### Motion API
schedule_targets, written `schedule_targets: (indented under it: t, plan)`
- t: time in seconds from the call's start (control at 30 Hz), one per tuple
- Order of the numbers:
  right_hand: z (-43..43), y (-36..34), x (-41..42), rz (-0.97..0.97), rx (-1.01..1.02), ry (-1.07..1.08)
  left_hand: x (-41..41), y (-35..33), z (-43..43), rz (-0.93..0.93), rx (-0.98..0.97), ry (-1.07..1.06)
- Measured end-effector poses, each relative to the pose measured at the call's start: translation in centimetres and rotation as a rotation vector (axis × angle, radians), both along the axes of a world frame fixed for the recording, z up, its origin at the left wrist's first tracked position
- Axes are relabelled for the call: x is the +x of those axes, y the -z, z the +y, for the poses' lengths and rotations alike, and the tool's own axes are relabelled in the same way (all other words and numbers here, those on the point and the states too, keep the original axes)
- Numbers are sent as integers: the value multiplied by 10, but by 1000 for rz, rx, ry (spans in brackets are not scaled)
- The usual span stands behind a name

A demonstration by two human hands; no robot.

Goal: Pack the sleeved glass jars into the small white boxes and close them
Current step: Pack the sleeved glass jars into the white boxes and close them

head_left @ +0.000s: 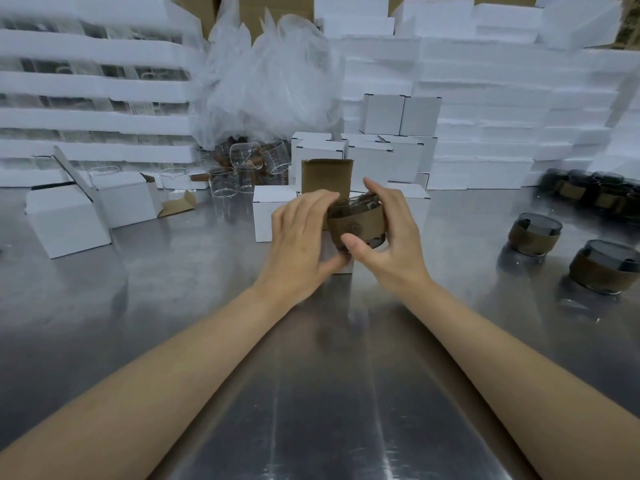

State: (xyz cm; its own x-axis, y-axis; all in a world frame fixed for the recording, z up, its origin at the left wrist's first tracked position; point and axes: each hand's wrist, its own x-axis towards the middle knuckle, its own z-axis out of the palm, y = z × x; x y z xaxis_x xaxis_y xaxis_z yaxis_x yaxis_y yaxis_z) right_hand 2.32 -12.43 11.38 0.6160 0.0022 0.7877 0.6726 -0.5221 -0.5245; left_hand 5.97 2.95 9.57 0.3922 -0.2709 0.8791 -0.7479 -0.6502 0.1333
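A glass jar in a brown sleeve (358,225) is tilted over a small white box (341,265) whose brown-lined lid (327,176) stands open behind it. My right hand (388,237) grips the jar, thumb in front and fingers over its far rim. My left hand (301,237) lies against the jar's left side and over the box, fingers curved at the rim and thumb at the box front. Most of the box is hidden by both hands.
Two more sleeved jars (533,233) (607,266) stand at the right, with a dark row of others (595,194) behind. Closed white boxes (367,161) are stacked behind; open boxes (69,220) and bare glass jars (225,188) stand at the left. Foam slabs (502,98) wall the back of the steel table (311,375).
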Motion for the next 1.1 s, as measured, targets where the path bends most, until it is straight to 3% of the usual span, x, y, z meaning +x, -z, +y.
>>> schedule_targets:
  t: [0.3, 0.7, 0.9, 1.1]
  plan:
    - [0, 2, 1, 18, -22, -39, -9, -6, 1, 57, -61, 37]
    - [5, -3, 0, -198, -153, 139, -3, -8, 1, 102, -82, -7]
    - [13, -2, 2, -237, -164, 120, 2, -6, 2, 132, -115, -14]
    - [14, 0, -1, -75, -38, 11, -1, -5, 2, 92, -124, -5]
